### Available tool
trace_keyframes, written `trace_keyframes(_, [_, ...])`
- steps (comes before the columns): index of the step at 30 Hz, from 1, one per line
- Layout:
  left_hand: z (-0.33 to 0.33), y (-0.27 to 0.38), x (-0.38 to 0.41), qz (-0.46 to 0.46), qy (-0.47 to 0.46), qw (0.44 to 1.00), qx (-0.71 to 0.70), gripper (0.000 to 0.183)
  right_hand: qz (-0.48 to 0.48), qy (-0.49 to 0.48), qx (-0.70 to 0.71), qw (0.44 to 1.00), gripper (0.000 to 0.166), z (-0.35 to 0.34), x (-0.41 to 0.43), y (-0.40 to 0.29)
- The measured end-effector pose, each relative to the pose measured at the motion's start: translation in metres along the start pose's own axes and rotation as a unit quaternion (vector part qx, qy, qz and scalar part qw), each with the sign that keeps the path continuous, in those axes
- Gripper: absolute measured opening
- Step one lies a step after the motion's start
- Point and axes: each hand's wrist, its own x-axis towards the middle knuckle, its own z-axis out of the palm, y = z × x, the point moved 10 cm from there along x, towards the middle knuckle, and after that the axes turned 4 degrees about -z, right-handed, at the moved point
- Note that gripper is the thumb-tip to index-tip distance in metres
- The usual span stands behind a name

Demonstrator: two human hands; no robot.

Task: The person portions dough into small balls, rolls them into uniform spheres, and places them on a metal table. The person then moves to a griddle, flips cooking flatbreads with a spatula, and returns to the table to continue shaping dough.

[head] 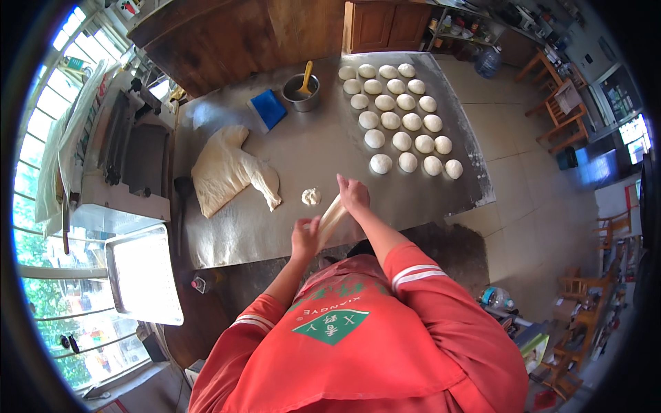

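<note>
Between my hands a strip of pale dough (pixel 331 219) is stretched over the table's near edge. My left hand (pixel 305 237) grips its lower left end, and my right hand (pixel 354 195) grips the upper right end. Just beyond them a small lump of dough (pixel 311 196) lies on the metal tabletop (pixel 310 155). To the left rests a large folded mass of dough (pixel 222 173), one end of it drawn out towards the small lump. Several round dough balls (pixel 411 122) sit in rows on the right part of the table.
A blue scraper (pixel 268 109) lies near the back beside a metal pot (pixel 301 100) with a yellow-handled brush (pixel 307 77) in it. At the left stand a dough-rolling machine (pixel 129 155) and a bright metal tray (pixel 144 276). Wooden cabinets (pixel 248 41) border the table's far side.
</note>
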Motion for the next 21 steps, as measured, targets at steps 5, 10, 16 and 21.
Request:
trace_keyframes(5, [0.023,-0.110,0.019,-0.217,-0.076,0.915,-0.330,0.051,-0.288,0.096,-0.051,0.951,0.073,0.041,-0.063,-0.026])
trace_keyframes(10, [0.064,-0.112,0.028,-0.204,-0.184,0.928,-0.251,0.041,-0.473,-0.108,0.016,0.874,0.063,0.057,-0.133,-0.033])
trace_keyframes(16, [0.100,-0.079,0.009,-0.341,-0.185,0.827,-0.407,0.028,-0.254,-0.036,-0.070,0.964,0.036,0.037,-0.085,-0.012])
trace_keyframes(21, [0.115,-0.041,0.011,-0.223,-0.311,0.731,-0.565,0.012,-0.138,0.054,0.125,0.981,0.032,-0.001,-0.076,-0.010])
